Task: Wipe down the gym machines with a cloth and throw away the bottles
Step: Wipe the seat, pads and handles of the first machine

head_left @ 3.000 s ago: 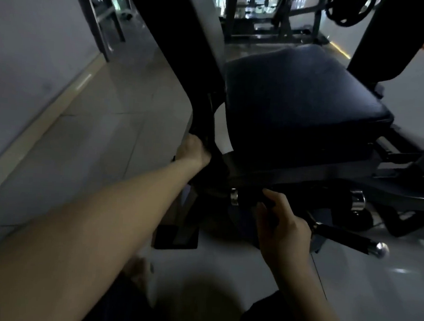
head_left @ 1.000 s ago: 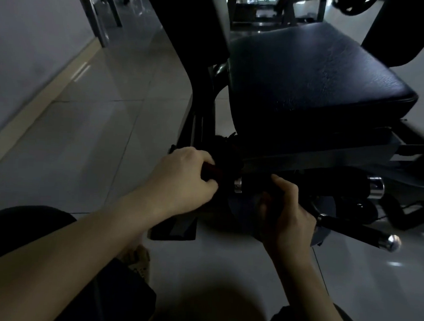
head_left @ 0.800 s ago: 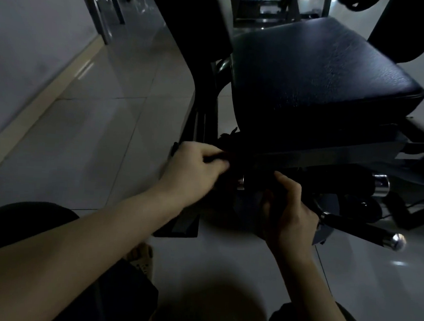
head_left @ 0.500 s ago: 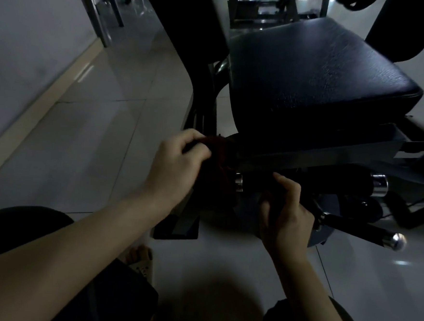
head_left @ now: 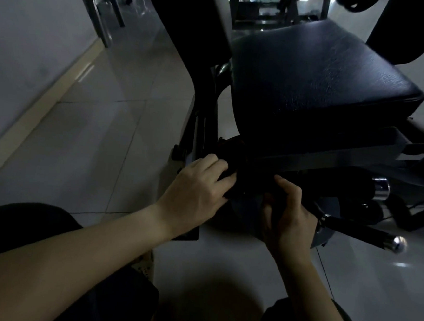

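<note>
A gym machine with a black padded seat [head_left: 319,75] stands in front of me on a tiled floor. My left hand [head_left: 199,187] grips a dark reddish cloth [head_left: 234,149] against the frame just below the seat's front edge. My right hand [head_left: 287,215] is curled round a dark bar [head_left: 276,192] of the frame beside it. The light is dim and most of the cloth is lost in shadow. No bottle is in view.
A black lever with a chrome knob [head_left: 398,243] sticks out low on the right. The machine's dark upright post [head_left: 204,104] rises left of the seat. A grey wall [head_left: 26,34] runs along the left, and more machine frames [head_left: 103,10] stand behind.
My left hand, holding the cloth, has dropped from the post toward the frame joint under the seat. My right hand has stayed on the bar.
</note>
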